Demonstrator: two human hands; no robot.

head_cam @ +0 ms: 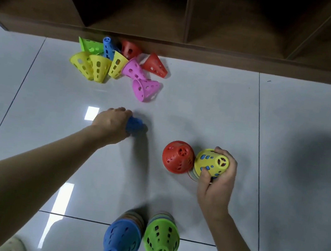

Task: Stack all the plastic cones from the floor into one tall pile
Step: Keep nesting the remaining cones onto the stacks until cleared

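- The floor (205,114) is pale grey glossy tile with thin dark grout lines, bright with window glare on the left.
- Along its far edge stands a dark wooden shelf unit (181,49).
- Against that base lies a loose heap of tipped cones (115,64): three yellow, two pink, two red, one green, one blue.
- A red cone (178,157) stands upright mid-floor, touching a yellow-topped stack (212,162) beside it.
- Nearest me stand a blue-topped stack (119,242) and a green-topped stack (162,238), side by side.
- A blurred blue cone (135,125) seems to be touching the tile, though I can't be sure.
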